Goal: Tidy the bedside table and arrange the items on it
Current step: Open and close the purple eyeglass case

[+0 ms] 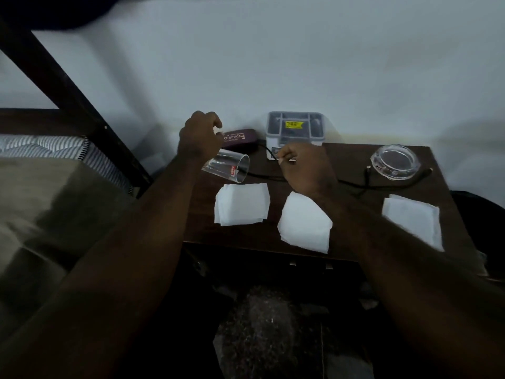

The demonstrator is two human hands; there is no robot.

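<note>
Your right hand (303,170) pinches a thin pale stick (291,160) before the organiser box (296,129); lower it squarely into a compartment; what your curled left hand (199,135) holds, I cannot tell.

maroon case (240,138) reading "CE OPTICALS"; yellow sticker (294,124) on box (296,140), too blurred
</note>
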